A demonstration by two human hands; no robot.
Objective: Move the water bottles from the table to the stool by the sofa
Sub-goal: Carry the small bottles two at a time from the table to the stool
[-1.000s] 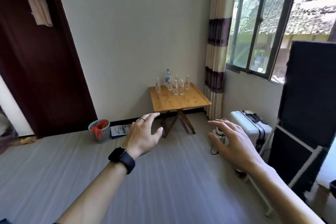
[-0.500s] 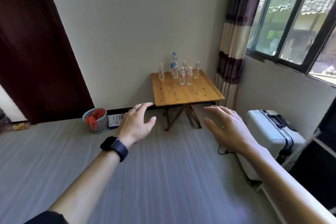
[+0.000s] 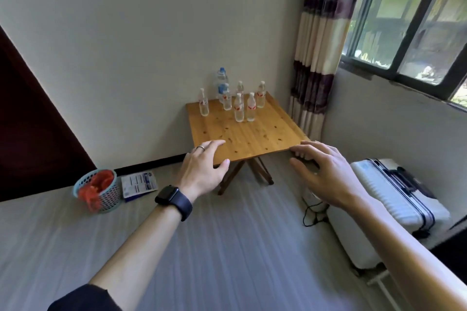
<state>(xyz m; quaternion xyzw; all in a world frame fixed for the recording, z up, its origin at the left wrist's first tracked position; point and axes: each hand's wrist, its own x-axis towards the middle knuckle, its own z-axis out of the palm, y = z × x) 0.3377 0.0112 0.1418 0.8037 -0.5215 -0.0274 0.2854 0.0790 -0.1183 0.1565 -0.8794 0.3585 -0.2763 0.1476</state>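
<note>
Several small clear water bottles (image 3: pixel 238 108) with red labels stand upright at the far side of a small wooden folding table (image 3: pixel 255 135) in the room's corner. A taller bottle with a blue cap (image 3: pixel 221 81) stands behind them against the wall. My left hand (image 3: pixel 203 171), with a ring and a dark watch on the wrist, is held out in front of the table's near left edge, fingers apart, holding nothing. My right hand (image 3: pixel 326 174) is spread the same way by the near right corner, also empty. No stool or sofa is in view.
A white suitcase (image 3: pixel 394 204) lies on the floor to the right under the window, with a black cable (image 3: pixel 312 214) beside it. A blue basket with red contents (image 3: pixel 98 190) and a leaflet (image 3: pixel 138 184) sit by the left wall. A dark door (image 3: pixel 30 124) is at left, a striped curtain (image 3: pixel 317 58) behind the table.
The view has come closer to the table and tilted down. Both open hands now reach the table's near edge; the bottles have not moved.
</note>
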